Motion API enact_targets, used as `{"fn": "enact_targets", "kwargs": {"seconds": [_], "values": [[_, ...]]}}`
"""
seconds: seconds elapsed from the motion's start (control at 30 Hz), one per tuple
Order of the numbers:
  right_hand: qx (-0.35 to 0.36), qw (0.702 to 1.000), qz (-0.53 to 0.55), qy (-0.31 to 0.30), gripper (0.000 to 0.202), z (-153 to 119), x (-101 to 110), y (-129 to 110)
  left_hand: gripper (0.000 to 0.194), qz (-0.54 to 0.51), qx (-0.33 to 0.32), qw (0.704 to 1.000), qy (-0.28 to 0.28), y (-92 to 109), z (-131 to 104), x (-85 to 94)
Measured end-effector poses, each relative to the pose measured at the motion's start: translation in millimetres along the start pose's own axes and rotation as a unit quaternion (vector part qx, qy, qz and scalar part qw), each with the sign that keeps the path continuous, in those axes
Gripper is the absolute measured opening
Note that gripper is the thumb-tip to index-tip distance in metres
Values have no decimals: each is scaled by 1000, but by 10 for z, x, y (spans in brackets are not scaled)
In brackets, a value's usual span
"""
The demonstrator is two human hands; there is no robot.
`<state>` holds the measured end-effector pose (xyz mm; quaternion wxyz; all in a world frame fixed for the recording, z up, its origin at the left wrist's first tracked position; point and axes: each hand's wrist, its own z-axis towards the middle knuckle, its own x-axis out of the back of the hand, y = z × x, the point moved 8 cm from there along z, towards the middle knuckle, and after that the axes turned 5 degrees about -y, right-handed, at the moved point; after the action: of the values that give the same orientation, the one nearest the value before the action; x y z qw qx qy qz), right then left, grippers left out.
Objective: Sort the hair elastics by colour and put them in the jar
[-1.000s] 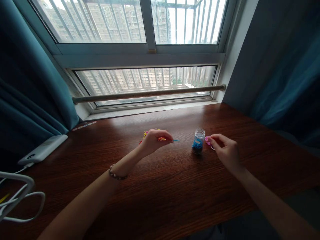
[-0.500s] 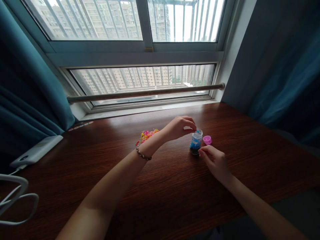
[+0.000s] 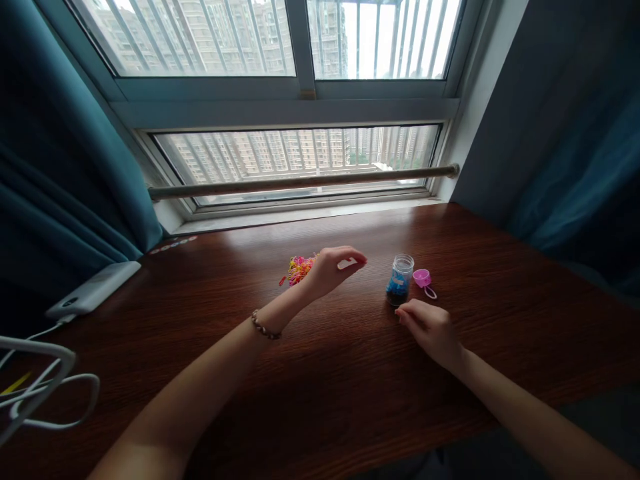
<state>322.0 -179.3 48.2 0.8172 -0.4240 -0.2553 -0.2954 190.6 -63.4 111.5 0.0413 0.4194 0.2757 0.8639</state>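
Observation:
A clear open jar with blue and black small pieces inside stands upright on the table. My left hand hovers to the left of the jar, thumb and fingertips pinched together. Whatever may be between those tips is too small to make out. Just in front of the jar's base is my right hand, its fingers curled and pinched; their contents, if any, are hidden. Beside the jar on the right lies a pink lid with a loop. A pile of colourful small rubber bands lies partly behind my left hand.
The brown wooden table reaches to the window. A white power bank with a plugged-in cable lies at the left, near looped white cables. A metal rail crosses the window, and a blue curtain hangs at the left.
My left hand has moved away from the jar's mouth, to the left. My right hand has stayed near the jar's base, now slightly lower. The view has shifted a little.

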Motion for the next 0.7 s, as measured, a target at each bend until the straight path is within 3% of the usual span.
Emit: {"fn": "enact_targets", "kwargs": {"seconds": [0.1, 0.2, 0.27, 0.33, 0.47, 0.57, 0.7], "values": [[65, 993, -6, -101, 12, -27, -274, -189, 15, 82, 12, 996, 37, -274, -538, 138], [103, 982, -12, -159, 13, 75, -593, -353, 13, 174, -5, 985, 8, -539, -1009, 208], [98, 984, -6, -151, 14, 290, -796, -395, 13, 219, 4, 976, 5, -720, -1204, 305], [69, 991, 7, -114, 12, 596, -977, -354, 13, 225, 40, 972, 43, -886, -1302, 466], [-32, 999, 27, -14, 11, 1135, -1181, -51, 16, 190, 212, 943, 173, -1229, -1462, 810], [-73, 997, 20, 14, 12, 1266, -1218, 180, 18, 159, 325, 909, 210, -1432, -1635, 895], [-74, 997, 21, 1, 12, 1221, -1230, 317, 16, 136, 374, 901, 170, -1577, -1725, 844]]}}
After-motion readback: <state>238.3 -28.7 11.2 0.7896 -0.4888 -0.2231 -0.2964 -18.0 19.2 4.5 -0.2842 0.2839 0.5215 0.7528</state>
